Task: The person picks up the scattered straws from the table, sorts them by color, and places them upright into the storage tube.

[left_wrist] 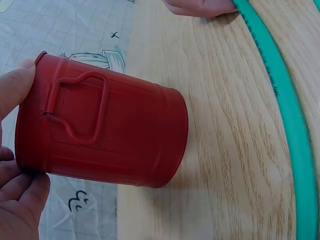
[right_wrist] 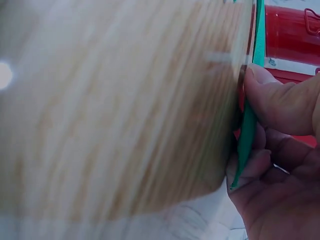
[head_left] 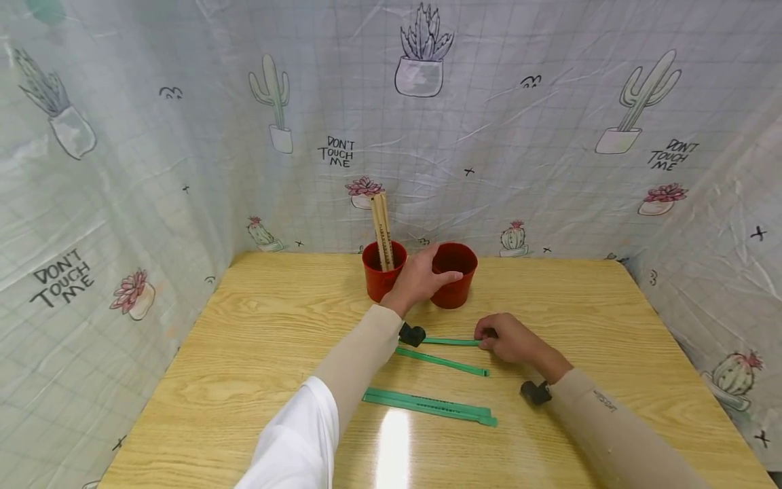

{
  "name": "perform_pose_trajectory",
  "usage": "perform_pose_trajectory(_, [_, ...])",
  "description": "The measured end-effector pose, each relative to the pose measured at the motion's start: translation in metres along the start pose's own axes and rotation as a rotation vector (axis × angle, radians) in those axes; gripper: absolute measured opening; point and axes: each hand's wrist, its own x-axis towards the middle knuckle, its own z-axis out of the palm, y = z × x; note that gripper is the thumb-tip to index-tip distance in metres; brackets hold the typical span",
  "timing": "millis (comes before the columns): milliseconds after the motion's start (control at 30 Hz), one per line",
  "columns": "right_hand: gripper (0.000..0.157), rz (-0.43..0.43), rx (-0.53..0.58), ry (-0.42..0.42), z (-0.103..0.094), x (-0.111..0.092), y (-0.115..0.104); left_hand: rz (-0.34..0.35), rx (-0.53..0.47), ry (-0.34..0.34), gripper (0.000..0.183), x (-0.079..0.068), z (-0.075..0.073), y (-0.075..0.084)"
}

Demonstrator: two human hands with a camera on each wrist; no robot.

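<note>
Two small red metal buckets stand at the back of the wooden table. My left hand (head_left: pixel 421 275) grips the rim of the right-hand bucket (head_left: pixel 453 295), thumb and fingers at opposite sides in the left wrist view, where its wire handle (left_wrist: pixel 102 107) shows. Between thumb and fingers, my right hand (head_left: pixel 506 337) pinches the right end of a thin green strip (head_left: pixel 452 341); the strip's left end is hidden behind the left wrist camera. A second green strip (head_left: pixel 442 361) lies just in front of it. Pale printed sticks (head_left: pixel 383 231) lean in the left-hand bucket (head_left: pixel 376 282).
Nearer the front edge lie wider green strips (head_left: pixel 427 405) with black printing, close together. A cactus-patterned sheet (head_left: pixel 489 136) hangs behind the table (head_left: pixel 275 353) and along both sides. Black cameras (head_left: pixel 536 392) are strapped to both wrists.
</note>
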Motion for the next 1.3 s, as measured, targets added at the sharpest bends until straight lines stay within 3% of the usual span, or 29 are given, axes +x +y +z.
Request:
perform_pose_trajectory(167, [0.011, -0.030, -0.087, -0.041, -0.004, -0.007, 0.002, 0.008, -0.004, -0.007, 0.088, 0.000, 0.001, 0.000])
perform_pose_trajectory(367, [0.016, -0.061, -0.200, -0.027, -0.010, -0.017, 0.001, 0.024, -0.031, 0.011, 0.086, 0.000, 0.000, -0.001])
perform_pose_trajectory(733, [0.016, -0.052, -0.255, 0.003, -0.027, -0.034, 0.012, 0.015, -0.017, 0.006, 0.087, 0.001, 0.002, -0.003])
perform_pose_trajectory(1000, [0.012, -0.110, -0.126, 0.119, -0.030, -0.044, 0.011, -0.002, -0.006, 0.005, 0.089, 0.000, 0.001, 0.000])
perform_pose_trajectory(1167, [0.009, -0.197, -0.012, 0.223, -0.026, -0.038, 0.003, 0.007, 0.006, 0.010, 0.087, 0.000, 0.001, 0.000])
perform_pose_trajectory(1300, [0.008, -0.207, 0.068, 0.283, -0.024, -0.031, -0.007, 0.004, -0.003, 0.011, 0.085, -0.001, 0.000, -0.001])
